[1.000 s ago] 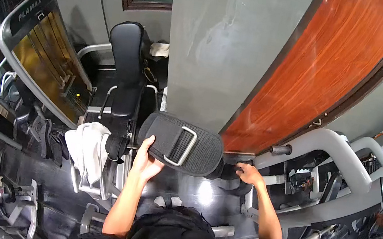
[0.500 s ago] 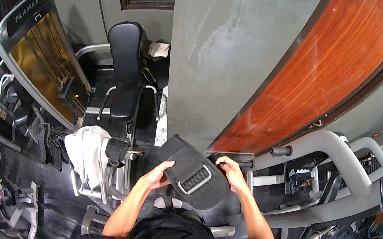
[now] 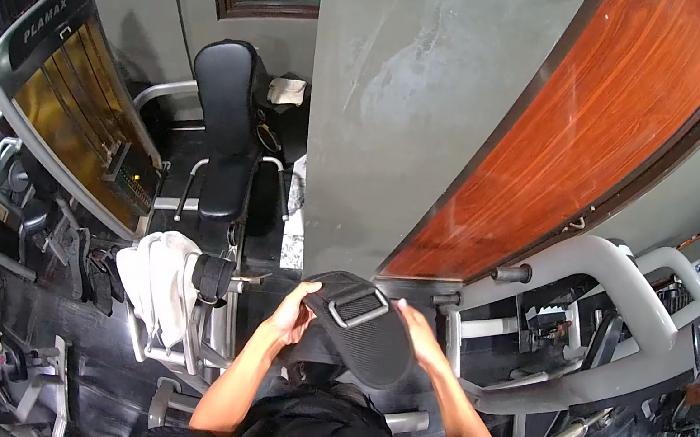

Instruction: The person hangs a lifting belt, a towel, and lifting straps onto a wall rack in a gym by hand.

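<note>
A black weightlifting belt (image 3: 380, 347) with a rectangular metal buckle (image 3: 358, 309) is held in front of my body, folded or curved so that its wide padded end hangs toward me. My left hand (image 3: 294, 312) grips its left side, thumb on top and the other fingers partly hidden. At the belt's right edge is my right hand (image 3: 421, 335), its fingers stretched out and close to or touching the material. Whether any fingers lie behind the belt is hidden.
To the left, a white towel (image 3: 161, 285) and a black cuff (image 3: 213, 277) lie over a machine frame. A padded black seat (image 3: 227, 98) stands ahead by a weight-stack machine (image 3: 81, 98). Grey machine arms (image 3: 623, 289) are at right, beside a grey wall (image 3: 420, 120).
The belt has turned, bringing its buckle higher and farther from my body. My right hand has gone from a pinch at the belt's upper edge to stretched fingers beside it.
</note>
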Available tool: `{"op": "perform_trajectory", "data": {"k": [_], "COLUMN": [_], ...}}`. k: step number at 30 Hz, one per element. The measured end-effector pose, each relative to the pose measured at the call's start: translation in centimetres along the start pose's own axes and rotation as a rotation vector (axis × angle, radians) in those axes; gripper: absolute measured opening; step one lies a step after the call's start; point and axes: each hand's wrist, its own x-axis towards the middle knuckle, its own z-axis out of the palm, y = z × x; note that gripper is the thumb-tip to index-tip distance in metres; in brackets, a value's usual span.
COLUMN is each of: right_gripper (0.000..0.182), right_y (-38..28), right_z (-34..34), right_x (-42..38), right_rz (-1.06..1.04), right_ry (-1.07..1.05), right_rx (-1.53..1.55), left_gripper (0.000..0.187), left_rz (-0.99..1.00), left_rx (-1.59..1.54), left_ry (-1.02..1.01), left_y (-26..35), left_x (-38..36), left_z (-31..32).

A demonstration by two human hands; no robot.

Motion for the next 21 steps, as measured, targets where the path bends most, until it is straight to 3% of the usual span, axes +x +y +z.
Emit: {"op": "perform_trajectory", "data": {"k": [1,2,3,5,8,11,15,17,21], "right_gripper": [0.047,0.057,0.057,0.061,0.058,0.054,0.048,0.045,0.042], "right_y": [0.8,1.4,0.2,-1.6,-1.5,-3.2,-5.5,-6.1,-5.3], "right_z": [0.5,0.3,0.4,0.9,1.8,2.1,2.3,2.4,1.2], "right_x": [-0.4,-2.1,-3.0,-4.2,-4.5,-4.7,-5.4,-5.6,-6.1], "right_rz": [-0.017,-0.503,-0.505,-0.293,-0.310,-0.243,-0.156,-0.111,-0.110], "right_ry": [0.057,0.024,0.023,-0.230,-0.273,-0.310,-0.350,-0.377,-0.465], "right_rx": [-0.224,-0.510,-0.509,-0.240,-0.124,-0.083,-0.024,0.004,0.083], "left_gripper": [0.044,0.042,0.039,0.039,0.040,0.039,0.041,0.051,0.054], "left_rz": [-0.001,0.055,0.112,0.128,0.064,0.000,-0.017,-0.060,-0.013], "left_rx": [0.001,0.012,0.022,-0.003,0.243,0.260,-0.061,-0.115,-0.141], "left_ry": [-0.001,-0.045,-0.088,-0.134,-0.058,-0.072,-0.225,-0.279,-0.234], "left_y": [0.4,0.8,1.1,1.3,2.5,2.9,2.3,3.1,4.3], "left_x": [0.1,0.1,0.2,1.4,1.4,0.0,0.8,0.3,0.1], "left_z": [0.2,0.3,0.3,-0.7,0.3,2.8,2.3,2.7,2.4]}}
